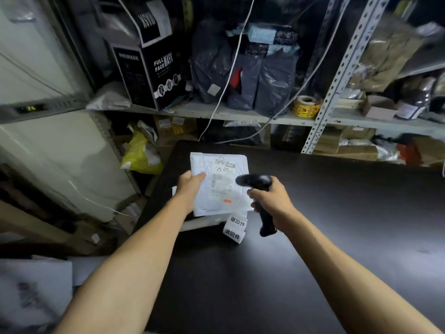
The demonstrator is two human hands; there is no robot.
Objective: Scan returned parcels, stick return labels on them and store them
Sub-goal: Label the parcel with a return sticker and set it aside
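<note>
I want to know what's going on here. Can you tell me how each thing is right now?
parcel: white, label side up, held over the table
left hand: holds the parcel's left edge
scanner: black, pointed at the parcel
right hand: grips the scanner's handle
return labels: strip lying on the table
sticker roll: on the shelf, partly unrolled

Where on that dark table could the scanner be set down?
The table is bare right of the right hand and scanner, out to the shelf post, and also near the camera. It is crowded around the white parcel in the left hand and the label strip.
</note>
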